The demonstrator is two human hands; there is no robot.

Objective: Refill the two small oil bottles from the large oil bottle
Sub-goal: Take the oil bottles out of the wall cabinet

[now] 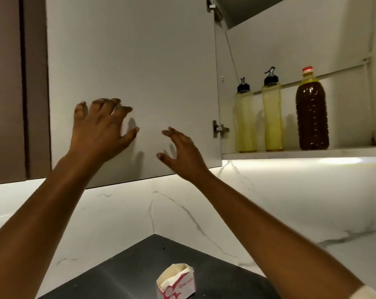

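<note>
Cabinet door (128, 72), twelve o'clock: smooth matt grey panel. Hinge (219, 128), at its three o'clock edge: bright metal. Large oil bottle (312, 117), two o'clock: clear ribbed plastic, red cap. Small oil bottles (245, 121) (273, 117): smooth, translucent, black pourers. Wall (139, 212): glossy veined stone. Tabletop (128, 266), six o'clock: dark, matt. Carton (176, 281): printed card.

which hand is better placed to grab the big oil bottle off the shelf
Right. The right hand is open, empty and nearer the open shelf, where the large oil bottle stands at the far right beyond two small oil bottles. The left hand is farther left, before the closed cabinet door.
</note>
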